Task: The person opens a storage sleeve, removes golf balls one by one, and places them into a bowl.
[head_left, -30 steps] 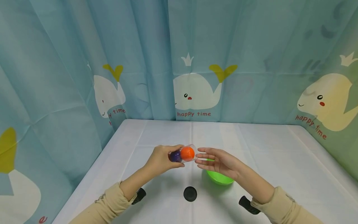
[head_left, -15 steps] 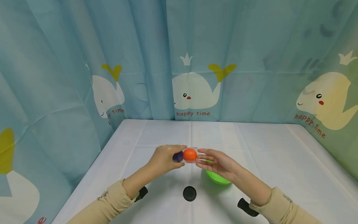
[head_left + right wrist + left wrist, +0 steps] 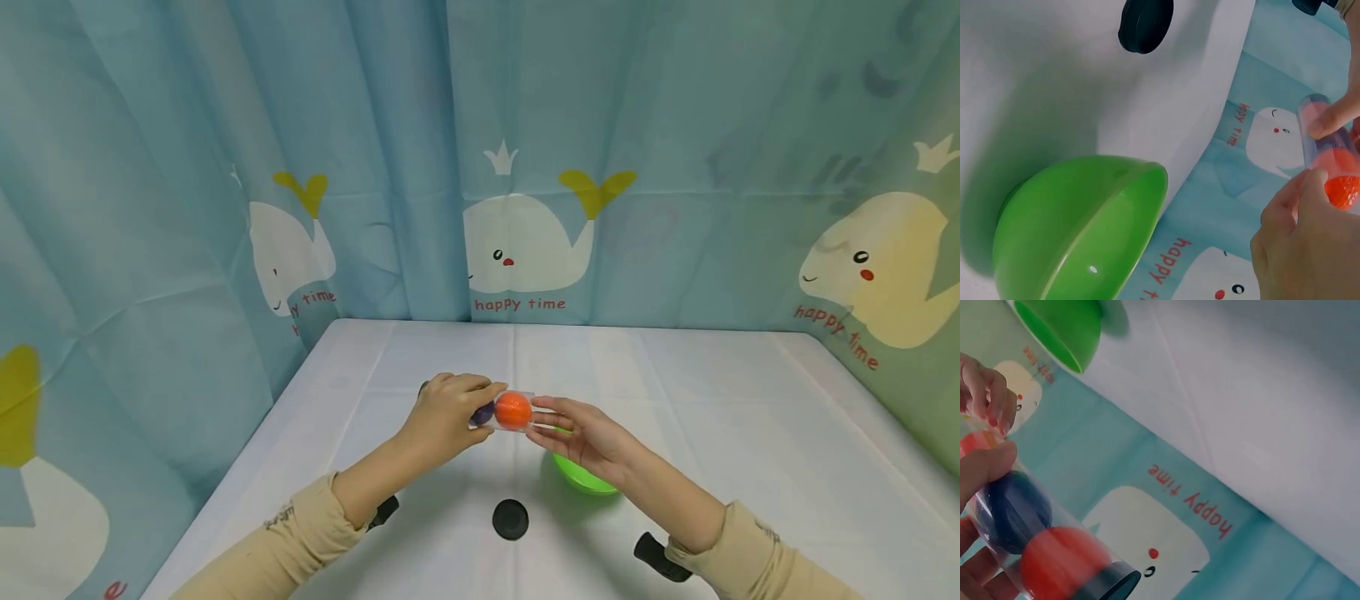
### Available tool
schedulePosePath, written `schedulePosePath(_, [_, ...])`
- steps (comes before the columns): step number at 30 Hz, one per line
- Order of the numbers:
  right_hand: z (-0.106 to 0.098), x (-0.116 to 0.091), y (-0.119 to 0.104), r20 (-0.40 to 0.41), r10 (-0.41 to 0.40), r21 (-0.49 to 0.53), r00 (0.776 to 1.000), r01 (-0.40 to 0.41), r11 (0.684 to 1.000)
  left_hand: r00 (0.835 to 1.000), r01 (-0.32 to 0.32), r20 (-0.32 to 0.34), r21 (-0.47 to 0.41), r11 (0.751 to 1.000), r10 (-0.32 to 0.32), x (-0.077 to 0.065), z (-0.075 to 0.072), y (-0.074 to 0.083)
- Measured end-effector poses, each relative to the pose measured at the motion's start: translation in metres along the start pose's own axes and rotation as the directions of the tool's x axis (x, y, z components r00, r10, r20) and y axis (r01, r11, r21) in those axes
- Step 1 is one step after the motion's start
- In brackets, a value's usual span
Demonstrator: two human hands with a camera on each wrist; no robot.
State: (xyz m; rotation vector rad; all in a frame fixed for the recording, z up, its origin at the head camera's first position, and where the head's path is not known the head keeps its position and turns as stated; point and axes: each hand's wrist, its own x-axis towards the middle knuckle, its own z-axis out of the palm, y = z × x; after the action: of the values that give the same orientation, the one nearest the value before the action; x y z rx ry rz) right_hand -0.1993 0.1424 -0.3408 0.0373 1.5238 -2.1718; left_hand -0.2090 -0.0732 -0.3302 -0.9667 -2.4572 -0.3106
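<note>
My left hand (image 3: 447, 412) grips a clear plastic tube (image 3: 1066, 519), held above the table and pointing to the right. Inside it show an orange ball (image 3: 513, 411), a dark blue ball (image 3: 1014, 509) and a red ball (image 3: 1063, 562); a dark end (image 3: 1113, 582) closes the tube's near end in the left wrist view. In the right wrist view the orange ball bulges at the mouth. My right hand (image 3: 588, 437) reaches in from the right, fingers extended, fingertips right at the tube's mouth. Part of the tube is hidden behind the left fingers.
Below the right hand stands a green bowl (image 3: 585, 481), partly covered by that hand. A round black cap (image 3: 511, 520) lies on the white table (image 3: 420, 358), nearer me. Blue-green curtains (image 3: 667, 250) with whale prints hang behind and at the sides.
The left hand has moved slightly right and up, its fingers farther over the tube. The orange ball has come right, closer to the right fingertips. The right hand has barely moved.
</note>
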Motion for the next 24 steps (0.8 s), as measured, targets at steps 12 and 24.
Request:
schedulePosePath(12, [0.0039,0.0026,0.0047,0.02,-0.007,0.107,1.0,0.004,0.994,0.994,-0.104,-0.014,0.172,0.98,0.108,0.0059,-0.0063,-0.0075])
schedulePosePath(24, [0.0086,0.0025,0.0066,-0.026,-0.02,0.12,0.999,0.023,0.993,0.995,-0.096,-0.018,0.172,0.98,0.1,0.006,-0.009,-0.0098])
